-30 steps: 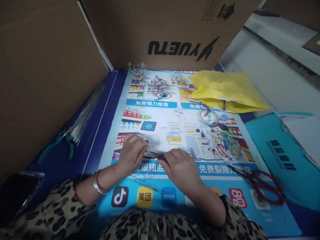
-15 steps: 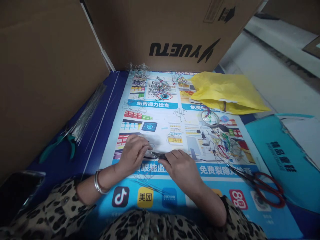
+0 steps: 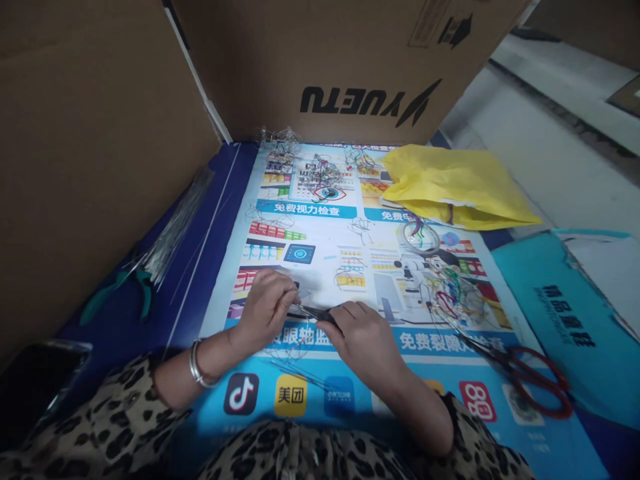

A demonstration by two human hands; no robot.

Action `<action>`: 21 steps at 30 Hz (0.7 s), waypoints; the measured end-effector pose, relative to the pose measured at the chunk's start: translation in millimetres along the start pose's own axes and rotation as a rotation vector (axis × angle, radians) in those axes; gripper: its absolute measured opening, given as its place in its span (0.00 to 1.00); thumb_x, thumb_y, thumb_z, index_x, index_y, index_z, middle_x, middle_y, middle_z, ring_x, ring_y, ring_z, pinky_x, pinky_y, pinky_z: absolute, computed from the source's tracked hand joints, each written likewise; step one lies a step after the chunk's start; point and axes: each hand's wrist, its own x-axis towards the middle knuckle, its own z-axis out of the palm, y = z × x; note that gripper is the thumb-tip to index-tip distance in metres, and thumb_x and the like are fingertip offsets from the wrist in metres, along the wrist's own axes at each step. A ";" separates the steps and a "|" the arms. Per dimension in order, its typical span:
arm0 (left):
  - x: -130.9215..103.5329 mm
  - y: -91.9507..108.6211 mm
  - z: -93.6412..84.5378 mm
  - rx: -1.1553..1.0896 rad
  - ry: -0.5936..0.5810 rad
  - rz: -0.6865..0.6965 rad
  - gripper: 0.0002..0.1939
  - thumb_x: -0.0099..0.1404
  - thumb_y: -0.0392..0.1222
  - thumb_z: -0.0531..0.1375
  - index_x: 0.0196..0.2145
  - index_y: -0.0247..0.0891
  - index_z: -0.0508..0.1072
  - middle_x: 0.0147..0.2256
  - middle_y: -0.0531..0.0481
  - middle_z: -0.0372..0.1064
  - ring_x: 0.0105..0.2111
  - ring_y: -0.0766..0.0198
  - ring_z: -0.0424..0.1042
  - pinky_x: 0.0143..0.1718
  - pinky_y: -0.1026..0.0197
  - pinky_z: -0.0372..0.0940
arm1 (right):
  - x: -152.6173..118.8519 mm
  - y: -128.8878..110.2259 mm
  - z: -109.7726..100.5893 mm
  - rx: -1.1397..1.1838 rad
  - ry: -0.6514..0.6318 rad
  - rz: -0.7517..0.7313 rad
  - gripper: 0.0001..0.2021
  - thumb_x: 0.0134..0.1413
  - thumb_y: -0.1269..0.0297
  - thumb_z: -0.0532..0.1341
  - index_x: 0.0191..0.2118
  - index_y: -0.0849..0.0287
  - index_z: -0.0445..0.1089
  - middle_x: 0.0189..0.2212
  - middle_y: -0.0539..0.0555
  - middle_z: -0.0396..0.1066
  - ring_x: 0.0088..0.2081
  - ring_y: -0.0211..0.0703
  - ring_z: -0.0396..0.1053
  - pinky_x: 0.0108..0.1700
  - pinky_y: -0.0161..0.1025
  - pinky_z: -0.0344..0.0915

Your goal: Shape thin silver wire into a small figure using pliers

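Note:
My left hand (image 3: 267, 303) is closed in a pinch on thin wire, with a silver bracelet (image 3: 197, 363) at its wrist. My right hand (image 3: 367, 333) is wrapped round a dark-handled pointed tool (image 3: 319, 313), whose metal tip reaches the wire at my left fingertips. A fine wire shape (image 3: 295, 347) shows just below the tool, its outline faint. Under both hands lies a printed poster sheet (image 3: 325, 243). Several loose dark wires (image 3: 305, 375) rest on it near my body.
Green-handled pliers (image 3: 145, 293) and a wire bundle (image 3: 175, 230) lie left. Red-handled scissors (image 3: 537, 380), tangled wires (image 3: 463, 297), a tape roll (image 3: 421, 238), a yellow bag (image 3: 455, 183) and a teal sheet (image 3: 565, 320) are right. Cardboard (image 3: 250, 67) stands behind; a phone (image 3: 43, 387) lies lower left.
The tool's tip has shifted slightly at my left fingertips. Both hands stay nearly in place, still closed.

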 end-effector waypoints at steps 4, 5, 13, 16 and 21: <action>0.4 0.0 -0.8 0.003 0.003 -0.005 0.12 0.66 0.35 0.49 0.28 0.38 0.68 0.27 0.51 0.67 0.32 0.63 0.64 0.41 0.53 0.56 | 0.1 -0.3 1.1 0.000 0.006 -0.004 0.17 0.60 0.55 0.52 0.29 0.60 0.69 0.25 0.53 0.69 0.30 0.43 0.65 0.32 0.37 0.56; 0.4 -0.2 -0.9 0.006 0.003 -0.003 0.11 0.66 0.36 0.49 0.27 0.38 0.67 0.26 0.51 0.66 0.32 0.63 0.64 0.41 0.53 0.56 | 0.2 -0.5 1.4 0.000 0.007 -0.004 0.17 0.60 0.54 0.52 0.29 0.60 0.69 0.25 0.53 0.69 0.30 0.43 0.65 0.32 0.38 0.56; 0.0 0.2 -0.4 0.026 0.010 0.013 0.11 0.66 0.35 0.49 0.27 0.38 0.66 0.26 0.52 0.66 0.31 0.63 0.64 0.40 0.53 0.56 | 0.3 -2.4 0.7 0.003 0.017 0.003 0.17 0.61 0.55 0.52 0.28 0.60 0.69 0.25 0.53 0.68 0.30 0.42 0.65 0.33 0.37 0.56; 0.4 0.8 -1.1 0.047 0.017 0.031 0.11 0.66 0.35 0.49 0.27 0.38 0.66 0.26 0.51 0.66 0.31 0.62 0.64 0.40 0.53 0.56 | -0.7 -4.9 0.7 -0.003 0.015 0.024 0.16 0.60 0.55 0.53 0.28 0.60 0.69 0.25 0.54 0.69 0.31 0.43 0.65 0.33 0.38 0.56; 0.2 0.8 -0.8 0.108 0.035 0.043 0.09 0.65 0.34 0.51 0.28 0.37 0.66 0.26 0.51 0.66 0.31 0.62 0.65 0.40 0.53 0.56 | -1.6 -11.4 0.8 -0.051 0.049 0.045 0.14 0.59 0.56 0.55 0.29 0.59 0.69 0.25 0.54 0.68 0.31 0.44 0.64 0.33 0.39 0.55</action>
